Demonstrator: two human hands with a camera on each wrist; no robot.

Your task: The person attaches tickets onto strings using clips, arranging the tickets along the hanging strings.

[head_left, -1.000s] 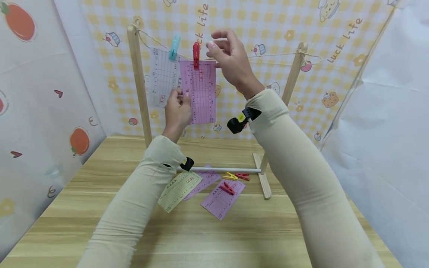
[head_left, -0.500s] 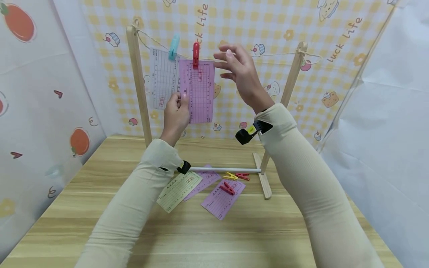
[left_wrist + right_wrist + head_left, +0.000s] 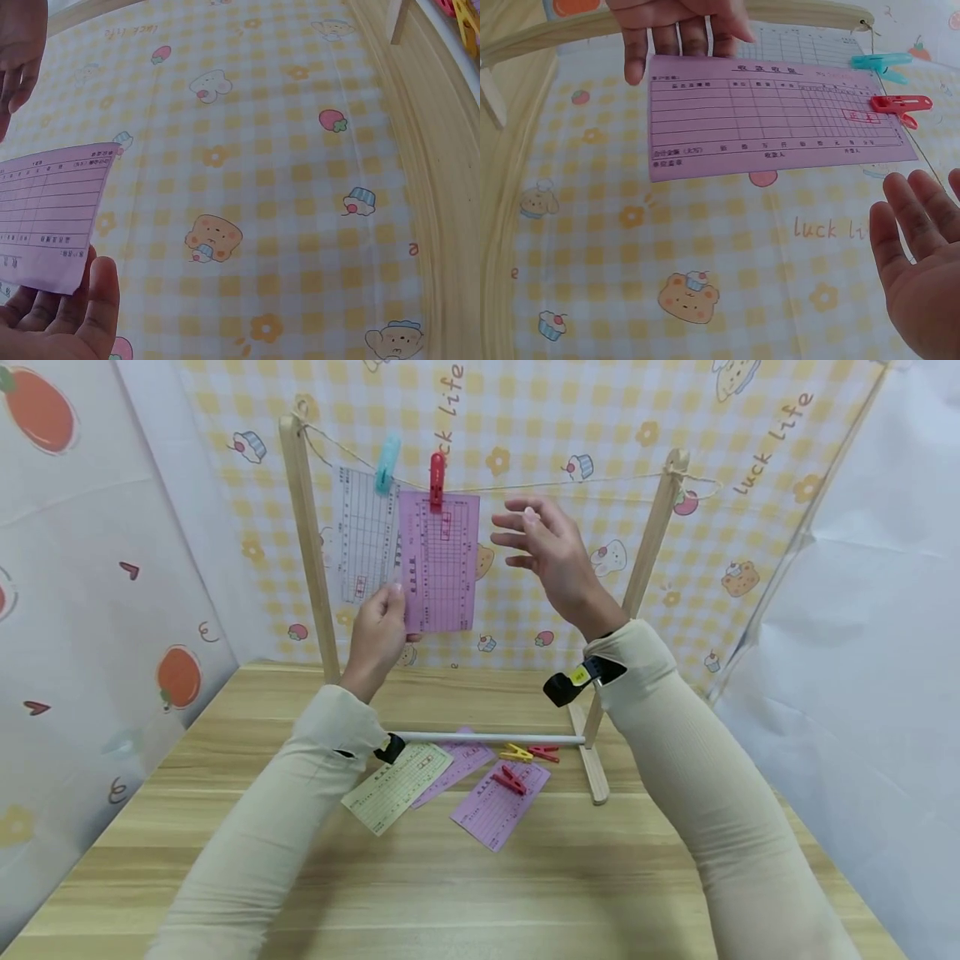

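A pink receipt slip (image 3: pixel 450 577) hangs from the string (image 3: pixel 540 487) under a red clothespin (image 3: pixel 437 485). My left hand (image 3: pixel 377 631) is at the slip's lower left edge. Its fingers lie behind the paper, and in the right wrist view the thumb stands clear of it. My right hand (image 3: pixel 558 556) is held in the air right of the slip, fingers spread and holding nothing. Left of the pink slip, a white slip (image 3: pixel 367 535) hangs under a teal clothespin (image 3: pixel 387 467), partly covered by the pink one.
Wooden posts (image 3: pixel 307 543) carry the string, joined low down by a white rod (image 3: pixel 495 739). On the table (image 3: pixel 450 893) lie a yellow-green slip (image 3: pixel 397 789), two pink slips (image 3: pixel 498 806), a yellow clothespin (image 3: pixel 516 753) and two red clothespins (image 3: pixel 510 781). A patterned cloth hangs behind.
My right hand has drawn away from the string, down and to the right. My left hand has loosened from the pink slip and shifted slightly left and down.
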